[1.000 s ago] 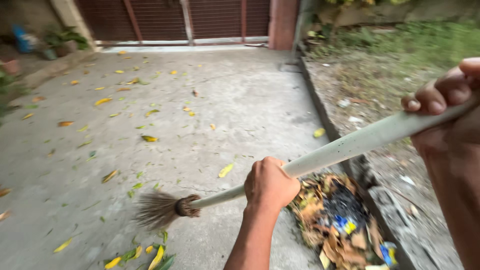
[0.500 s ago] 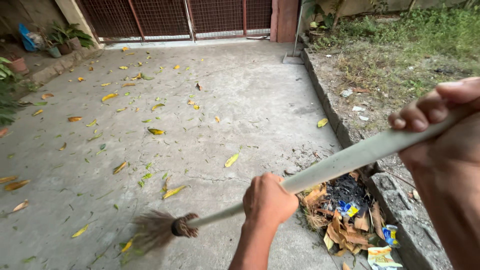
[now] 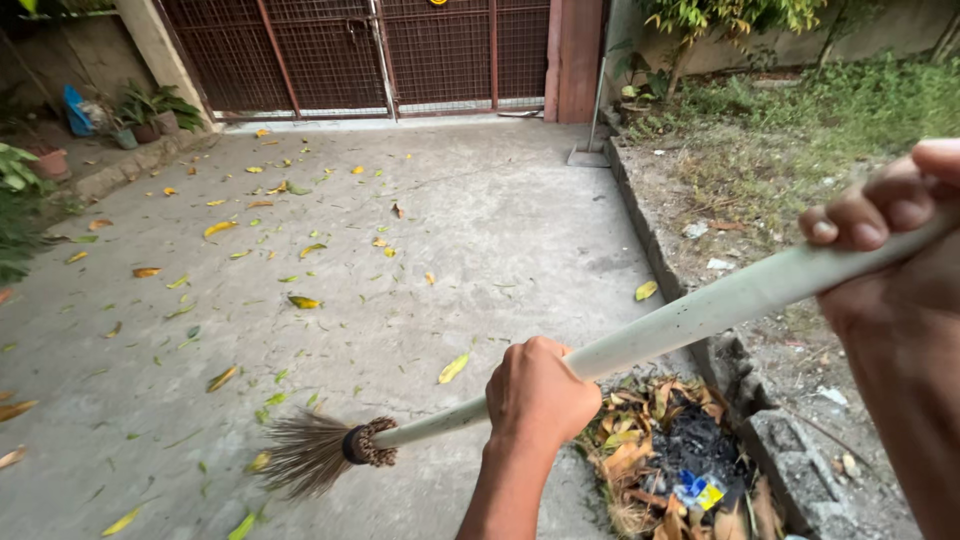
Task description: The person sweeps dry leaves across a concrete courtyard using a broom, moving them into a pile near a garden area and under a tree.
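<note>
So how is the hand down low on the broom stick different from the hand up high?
The left hand grips the pale broom handle low, near the bristle head; the right hand grips it high, at the top end. The left shows its knuckles and back; the right shows fingertips and nails curled over. The right looks bigger, being closer to the camera. Both are bare and closed around the handle.

Soft, even daylight is falling over the concrete floor (image 3: 480,250), casting no hard shadows or glare. My broom's bristles (image 3: 305,455) are smearing with motion blur. My right hand (image 3: 900,290) is looming large and soft at the stretched right edge.
</note>
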